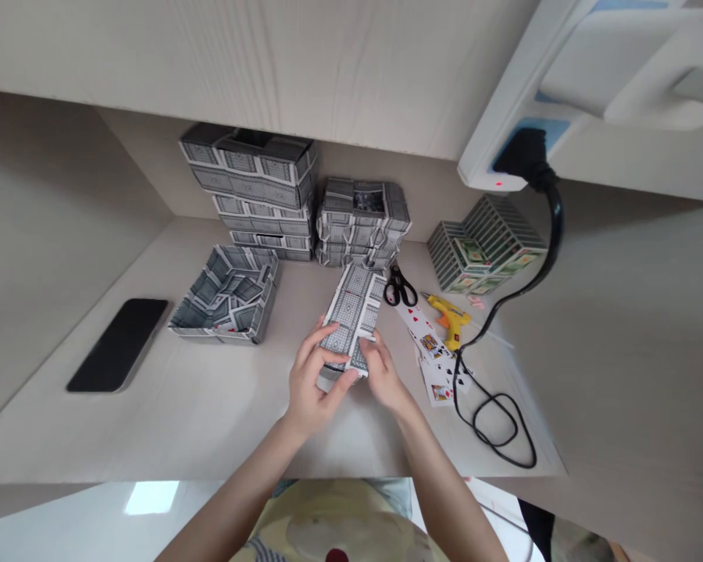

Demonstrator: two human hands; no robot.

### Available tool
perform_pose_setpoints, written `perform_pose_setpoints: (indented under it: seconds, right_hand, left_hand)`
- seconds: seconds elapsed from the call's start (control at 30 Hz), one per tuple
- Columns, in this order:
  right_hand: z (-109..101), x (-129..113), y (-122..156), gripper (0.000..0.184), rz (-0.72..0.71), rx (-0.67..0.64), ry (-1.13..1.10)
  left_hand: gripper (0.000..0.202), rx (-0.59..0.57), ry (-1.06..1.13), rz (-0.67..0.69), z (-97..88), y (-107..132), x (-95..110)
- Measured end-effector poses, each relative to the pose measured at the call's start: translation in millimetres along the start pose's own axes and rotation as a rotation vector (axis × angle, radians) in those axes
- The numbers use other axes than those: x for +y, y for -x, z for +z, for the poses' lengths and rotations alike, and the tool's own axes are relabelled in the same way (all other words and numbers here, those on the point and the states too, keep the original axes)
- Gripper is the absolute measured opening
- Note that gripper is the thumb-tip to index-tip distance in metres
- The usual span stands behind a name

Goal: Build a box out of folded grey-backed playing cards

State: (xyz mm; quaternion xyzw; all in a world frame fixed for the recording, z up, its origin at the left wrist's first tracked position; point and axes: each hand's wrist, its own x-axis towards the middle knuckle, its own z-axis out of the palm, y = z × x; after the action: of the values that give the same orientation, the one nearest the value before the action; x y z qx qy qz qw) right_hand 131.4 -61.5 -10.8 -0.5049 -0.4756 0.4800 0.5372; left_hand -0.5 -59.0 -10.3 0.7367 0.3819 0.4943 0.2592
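Both hands meet at the middle of the desk on a flat panel of joined playing cards (355, 314), back side up, that stretches away from me. My left hand (313, 382) pinches its near left corner with thumb and fingers. My right hand (383, 376) grips the near right edge. A small piece lies under the panel's near end, but I cannot make it out.
A shallow tray made of cards (226, 297) lies to the left, with a black phone (119, 343) beyond it. Card boxes (251, 187) (363, 222) are stacked at the back. Scissors (399, 287), loose cards (433, 355), a yellow glue gun (452, 320), its black cable (495, 417) and a card block (483, 246) lie right.
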Motion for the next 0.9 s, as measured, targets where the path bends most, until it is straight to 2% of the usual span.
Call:
perform_pose_setpoints:
  seconds: [0.33, 0.47, 0.57, 0.67, 0.8, 0.9]
  right_hand:
    - [11, 4, -1, 0.046, -0.047, 0.038, -0.021]
    - [1, 5, -2, 0.046, 0.034, -0.078, -0.222]
    - [-11, 8, -4, 0.039, 0.078, -0.184, -0.311]
    - [-16, 12, -6, 0.036, 0.085, -0.191, -0.263]
    - [-14, 12, -9, 0.033, 0.089, -0.177, -0.159]
    - [-8, 2, -13, 0.033, 0.044, -0.160, -0.057]
  left_hand:
    - [0.014, -0.050, -0.043, 0.003, -2.3, -1, -2]
    - [0.014, -0.025, -0.056, -0.010, -4.8, -2, -2]
    - [0.033, 0.001, -0.013, -0.067, -6.8, -1, -4]
    - [0.049, -0.046, 0.074, -0.115, -8.8, 0, -8]
    - [0.042, -0.078, 0.085, -0.100, -14.1, -3, -12]
    - [0.038, -0.090, 0.046, -0.092, -19.8, -10, -11]
